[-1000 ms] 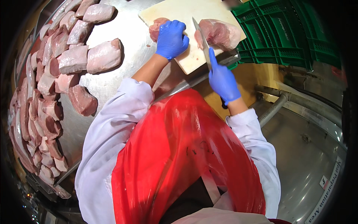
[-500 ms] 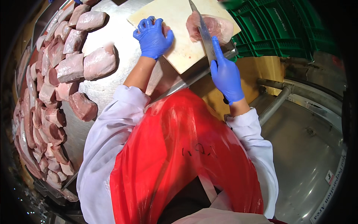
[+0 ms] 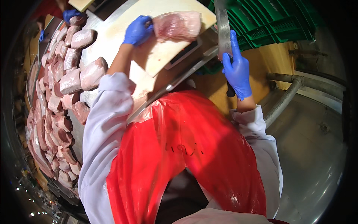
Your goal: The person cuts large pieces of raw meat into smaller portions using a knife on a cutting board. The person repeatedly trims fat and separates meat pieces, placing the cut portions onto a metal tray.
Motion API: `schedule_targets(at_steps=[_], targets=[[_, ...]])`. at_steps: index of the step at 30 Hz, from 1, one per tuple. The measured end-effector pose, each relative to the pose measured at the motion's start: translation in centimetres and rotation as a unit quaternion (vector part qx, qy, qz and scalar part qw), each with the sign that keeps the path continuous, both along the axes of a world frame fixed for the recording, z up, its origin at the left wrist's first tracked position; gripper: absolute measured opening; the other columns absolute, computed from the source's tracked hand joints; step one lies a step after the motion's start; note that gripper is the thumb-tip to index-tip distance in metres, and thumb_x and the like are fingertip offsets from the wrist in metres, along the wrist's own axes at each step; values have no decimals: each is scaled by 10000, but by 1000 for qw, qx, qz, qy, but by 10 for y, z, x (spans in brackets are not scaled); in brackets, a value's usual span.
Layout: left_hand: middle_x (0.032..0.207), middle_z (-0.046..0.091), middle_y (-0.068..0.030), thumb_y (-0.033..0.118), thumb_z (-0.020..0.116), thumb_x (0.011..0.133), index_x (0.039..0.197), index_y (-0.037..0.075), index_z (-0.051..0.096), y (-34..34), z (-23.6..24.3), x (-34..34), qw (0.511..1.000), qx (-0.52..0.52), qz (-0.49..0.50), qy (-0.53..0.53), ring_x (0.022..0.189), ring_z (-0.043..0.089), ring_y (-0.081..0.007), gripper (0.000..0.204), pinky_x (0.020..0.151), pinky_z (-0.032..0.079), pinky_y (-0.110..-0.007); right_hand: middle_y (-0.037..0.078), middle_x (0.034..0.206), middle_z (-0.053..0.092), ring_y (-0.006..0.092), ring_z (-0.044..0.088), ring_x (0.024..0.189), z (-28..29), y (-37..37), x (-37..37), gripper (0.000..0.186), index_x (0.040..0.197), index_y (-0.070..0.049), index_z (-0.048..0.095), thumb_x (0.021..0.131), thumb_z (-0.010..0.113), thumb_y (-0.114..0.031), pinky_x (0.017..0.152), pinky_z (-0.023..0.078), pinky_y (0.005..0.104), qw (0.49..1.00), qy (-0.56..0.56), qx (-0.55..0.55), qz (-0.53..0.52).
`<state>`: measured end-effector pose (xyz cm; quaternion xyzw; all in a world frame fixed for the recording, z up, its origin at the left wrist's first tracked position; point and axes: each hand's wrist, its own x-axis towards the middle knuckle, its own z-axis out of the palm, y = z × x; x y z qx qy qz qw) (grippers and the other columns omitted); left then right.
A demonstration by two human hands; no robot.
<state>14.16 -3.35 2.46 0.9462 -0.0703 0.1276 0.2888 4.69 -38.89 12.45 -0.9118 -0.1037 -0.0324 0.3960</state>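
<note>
My right hand (image 3: 236,72), gloved in blue, grips a knife (image 3: 223,30) with a broad steel blade and a dark handle. Its index finger lies stretched along the blade, which points away from me, past the right edge of the white cutting board (image 3: 164,56). A pale pink slab of raw meat (image 3: 177,26) lies on the board. At the slab's left end is my left hand (image 3: 138,31), also blue-gloved, with its fingers curled closed. Whatever those fingers hold, if anything, is hidden.
Many raw meat pieces (image 3: 71,82) cover the steel table on the left. Green plastic crates (image 3: 268,26) stand at the far right, above a metal rail (image 3: 283,100). A co-worker's blue-gloved hand (image 3: 72,15) reaches among the meat at the far left.
The knife has left the meat and moved right, off the board. My left hand has gone from spread over a small piece to closed beside the slab. The view has shifted.
</note>
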Motion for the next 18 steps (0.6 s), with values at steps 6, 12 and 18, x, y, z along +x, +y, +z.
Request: schedule_targets(at_steps=[6,12,18], targets=[[791,666,-95,163,572,966,974,5,661,10,19,-33,964,-220,67,131,739,656,-211,182,705,529,-328,45,755,662,81,578,603,5,-129,0,695,1601,-209,236,976,510,-75,562,515,276,986,68,100,-116],[958,650,-106,175,571,1005,1140,-37,635,-64,100,-8,939,-341,44,21,841,623,-164,259,768,509,-291,57,857,665,58,532,580,-15,-210,29,709,1600,-186,247,968,505,6,534,485,252,967,64,188,-157],[993,674,-90,299,546,1025,1129,-10,642,-189,150,115,967,-237,-54,81,946,602,-174,340,841,491,-298,101,958,653,92,591,621,-48,-205,88,634,1538,-38,287,972,571,-21,522,497,243,961,70,252,-90]])
